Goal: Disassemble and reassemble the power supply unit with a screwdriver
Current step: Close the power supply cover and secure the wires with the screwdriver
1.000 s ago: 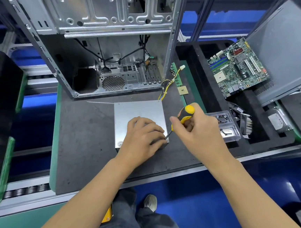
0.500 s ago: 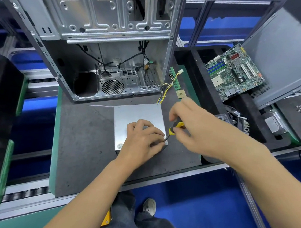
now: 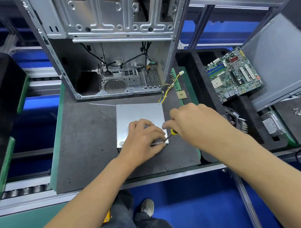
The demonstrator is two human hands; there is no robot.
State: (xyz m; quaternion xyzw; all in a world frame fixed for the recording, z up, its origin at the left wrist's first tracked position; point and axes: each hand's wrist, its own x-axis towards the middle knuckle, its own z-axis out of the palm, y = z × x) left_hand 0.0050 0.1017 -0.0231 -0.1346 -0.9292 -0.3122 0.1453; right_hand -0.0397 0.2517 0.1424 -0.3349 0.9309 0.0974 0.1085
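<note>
Item: power supply unit [image 3: 139, 115], flat on the grey tabletop [image 3: 89, 141] before the open case [image 3: 116, 38]. Left hand [image 3: 142, 140] presses its near corner. Right hand [image 3: 192, 121] fingers wrap the screwdriver [image 3: 170, 133], tip at that corner's screw. Step: likely driving the screw. Next: steady turning, tip seated.
</note>
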